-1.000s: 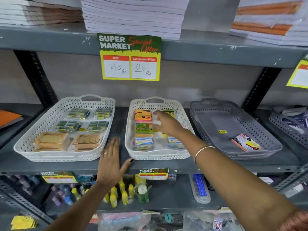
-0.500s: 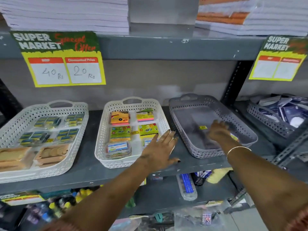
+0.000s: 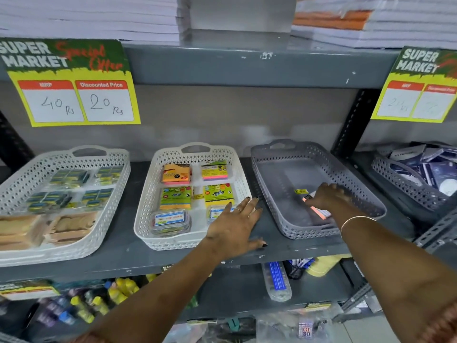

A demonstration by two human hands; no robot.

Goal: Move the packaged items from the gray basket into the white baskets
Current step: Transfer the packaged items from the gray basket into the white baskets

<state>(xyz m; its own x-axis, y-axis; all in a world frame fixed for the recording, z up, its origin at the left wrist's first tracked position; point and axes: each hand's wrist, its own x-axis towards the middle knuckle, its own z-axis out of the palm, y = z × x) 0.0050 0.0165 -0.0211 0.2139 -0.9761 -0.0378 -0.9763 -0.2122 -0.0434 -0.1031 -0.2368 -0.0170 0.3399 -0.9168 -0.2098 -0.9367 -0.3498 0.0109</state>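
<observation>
The gray basket [image 3: 309,230] stands on the shelf at the right. It holds one white and pink packet [image 3: 319,212] with a barcode. My right hand [image 3: 326,198] reaches into the basket, its fingers curled over the packet's far end and gripping it. My left hand [image 3: 235,226] lies flat on the shelf with its fingers spread, touching the near right corner of the middle white basket [image 3: 146,206]. That basket holds several sticky-note packs and small boxes. The left white basket [image 3: 108,219] holds small packs and wooden pieces.
A yellow sticker [image 3: 301,191] lies on the gray basket's floor. Another gray basket [image 3: 405,184] with dark packs sits at the far right, past a black upright post [image 3: 351,120]. Price signs [image 3: 71,95] hang from the shelf above. Bottles crowd the lower shelf.
My right hand left the middle white basket and went into the gray basket, where it now grips the packet. My left hand slid right along the shelf edge. The view panned right.
</observation>
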